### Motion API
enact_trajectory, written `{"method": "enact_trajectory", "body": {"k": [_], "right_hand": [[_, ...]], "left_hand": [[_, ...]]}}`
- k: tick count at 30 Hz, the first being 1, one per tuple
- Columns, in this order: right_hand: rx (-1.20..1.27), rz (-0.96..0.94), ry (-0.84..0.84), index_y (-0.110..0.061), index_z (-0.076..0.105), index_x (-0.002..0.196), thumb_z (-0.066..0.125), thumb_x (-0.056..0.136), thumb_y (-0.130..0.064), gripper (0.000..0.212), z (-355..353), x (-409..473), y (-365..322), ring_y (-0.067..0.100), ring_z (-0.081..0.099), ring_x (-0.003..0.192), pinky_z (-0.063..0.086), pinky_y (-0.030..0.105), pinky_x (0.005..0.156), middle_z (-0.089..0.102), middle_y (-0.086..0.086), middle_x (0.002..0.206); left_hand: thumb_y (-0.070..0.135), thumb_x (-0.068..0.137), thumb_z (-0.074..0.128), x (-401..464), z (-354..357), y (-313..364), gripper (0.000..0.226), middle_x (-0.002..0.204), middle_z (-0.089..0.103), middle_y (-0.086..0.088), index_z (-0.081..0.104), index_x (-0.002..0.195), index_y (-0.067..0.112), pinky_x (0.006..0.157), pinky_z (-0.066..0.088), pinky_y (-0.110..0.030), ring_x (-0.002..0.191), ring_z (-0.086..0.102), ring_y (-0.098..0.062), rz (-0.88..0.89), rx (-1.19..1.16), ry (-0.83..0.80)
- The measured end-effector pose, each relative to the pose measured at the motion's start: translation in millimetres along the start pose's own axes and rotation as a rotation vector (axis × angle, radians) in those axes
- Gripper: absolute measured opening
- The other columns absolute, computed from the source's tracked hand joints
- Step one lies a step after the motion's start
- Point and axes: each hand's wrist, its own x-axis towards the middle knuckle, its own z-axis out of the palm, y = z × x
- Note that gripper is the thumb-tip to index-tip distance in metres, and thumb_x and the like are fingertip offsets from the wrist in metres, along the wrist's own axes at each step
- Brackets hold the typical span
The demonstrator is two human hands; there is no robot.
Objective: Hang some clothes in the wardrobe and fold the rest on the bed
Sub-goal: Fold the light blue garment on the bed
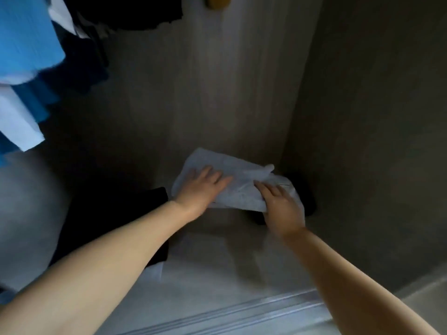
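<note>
Nearest to me is the pale sliding track [242, 310] along the front lip of the wardrobe, and both of my forearms reach over it and down toward the wardrobe floor [205, 274]. To my left on that floor lies a flat black garment [116, 221], partly under my left forearm, with a corner of something white showing under its near edge. Further in, my left hand [202, 189] lies palm down with the fingers straight and together on the near-left part of a folded white cloth [232, 180], pressing rather than gripping. My right hand [281, 206] is at the cloth's near-right end, fingers bent over the edge; I judge it is holding that end, but blur keeps me from being sure. The cloth sits in the right rear corner, on top of a dark item [306, 201] that shows past its right side. Its long axis runs left to right, tilted slightly away on the left, so both hands are on it and about equally close; any next shift turns on sliding it toward the corner or squaring it on the dark item. I can read no label or print on it. Beyond, hanging at upper left, are blue clothes [26, 39] and darker ones [125, 13].
</note>
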Motion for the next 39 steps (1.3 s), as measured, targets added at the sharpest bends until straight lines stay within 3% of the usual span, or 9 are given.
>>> {"method": "enact_trajectory", "body": {"k": [4,11,14,17,19,22,31,34,39], "right_hand": [[-0.119,-0.038,-0.048,-0.034,0.007,0.152,0.046,0.095,-0.017,0.072,80,35,-7,0.033,0.014,0.145,0.028,0.053,0.109,0.016,0.001,0.158],[-0.065,0.011,-0.475,-0.05,-0.013,0.146,0.035,0.1,-0.015,0.075,213,1,-15,0.043,-0.023,0.141,-0.001,0.07,0.107,-0.02,-0.002,0.159],[-0.058,-0.019,-0.505,-0.053,-0.012,0.145,0.037,0.101,-0.022,0.073,210,12,-10,0.041,-0.023,0.142,-0.002,0.067,0.109,-0.02,-0.004,0.159],[-0.093,-0.031,-0.515,-0.053,-0.013,0.145,0.038,0.1,-0.026,0.073,209,18,-12,0.042,-0.022,0.142,-0.001,0.067,0.109,-0.021,-0.004,0.159],[-0.113,-0.036,-0.532,-0.051,-0.014,0.145,0.04,0.099,-0.024,0.077,208,14,-14,0.042,-0.022,0.142,0.001,0.068,0.109,-0.021,-0.003,0.159],[-0.137,-0.063,-0.573,-0.045,-0.014,0.148,0.047,0.097,-0.023,0.082,194,9,-15,0.042,-0.019,0.143,0.003,0.066,0.11,-0.02,-0.001,0.159],[-0.039,0.073,-0.62,-0.031,-0.001,0.153,0.042,0.098,-0.033,0.07,67,-82,2,0.027,-0.004,0.148,0.002,0.059,0.114,0.0,0.002,0.162],[-0.014,0.137,-0.548,-0.027,0.006,0.154,0.041,0.098,-0.03,0.066,2,-111,21,0.023,0.012,0.147,0.015,0.051,0.115,0.015,0.002,0.159],[-0.024,0.254,-0.504,-0.026,0.017,0.152,0.042,0.097,-0.032,0.061,-125,-149,39,0.024,0.032,0.136,0.035,0.039,0.105,0.033,0.002,0.15]], "left_hand": [[0.006,0.096,0.039,-4,90,-8,0.07,0.159,0.009,-0.002,0.004,0.153,0.024,0.116,0.013,-0.053,0.147,0.006,-0.027,-0.181,-0.047,0.039],[0.016,0.077,0.037,-56,208,33,0.054,0.132,0.058,-0.011,0.066,0.122,0.018,0.075,0.053,-0.059,0.113,0.056,-0.048,-0.237,0.006,-0.116],[0.015,0.088,0.038,-54,211,35,0.058,0.154,0.021,-0.013,0.036,0.146,0.023,0.095,0.04,-0.062,0.134,0.03,-0.052,-0.26,-0.015,-0.043],[0.012,0.076,0.043,-52,204,37,0.058,0.138,0.051,-0.017,0.059,0.13,0.026,0.085,0.049,-0.058,0.122,0.05,-0.047,-0.314,-0.127,-0.12],[0.007,0.087,0.041,-53,216,31,0.068,0.157,0.018,-0.016,0.026,0.151,0.026,0.109,0.028,-0.056,0.141,0.016,-0.048,-0.303,-0.177,-0.166],[0.006,0.094,0.04,-50,224,21,0.084,0.157,-0.025,-0.01,-0.02,0.149,0.025,0.115,0.0,-0.054,0.141,-0.023,-0.042,-0.247,-0.185,-0.419],[0.017,0.092,0.049,-48,92,114,0.079,0.16,0.004,-0.009,-0.002,0.152,0.028,0.114,0.018,-0.043,0.147,0.009,-0.027,-0.14,-0.266,-0.446],[0.017,0.092,0.049,-49,20,155,0.075,0.152,0.026,-0.011,0.006,0.152,0.027,0.105,0.033,-0.039,0.134,0.036,-0.03,-0.087,-0.316,-0.487],[0.02,0.094,0.05,-62,-107,191,0.067,0.143,0.038,-0.011,0.013,0.15,0.024,0.101,0.034,-0.041,0.129,0.04,-0.031,0.087,-0.26,-0.499]]}}
